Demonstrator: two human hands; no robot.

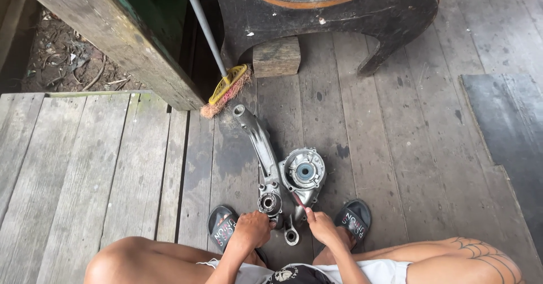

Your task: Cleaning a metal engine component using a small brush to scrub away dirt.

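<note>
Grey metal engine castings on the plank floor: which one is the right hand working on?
The round grey housing with the blue centre; the right hand holds a thin red-handled tool against its near edge. The left hand grips the long-armed grey casting beside it.

bare arms, bare knees | white shorts (384, 270) | black slippers (353, 219) (printed straps) | web tattoo (481, 255)

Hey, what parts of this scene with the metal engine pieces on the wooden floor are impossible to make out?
- Head view: what the left hand grips; its closed fingers hide it.
- The thin tool in the right hand: too small to identify.
- Engine casing: its near end sits behind both hands.
- Broom: handle top cut off by the upper edge.
</note>
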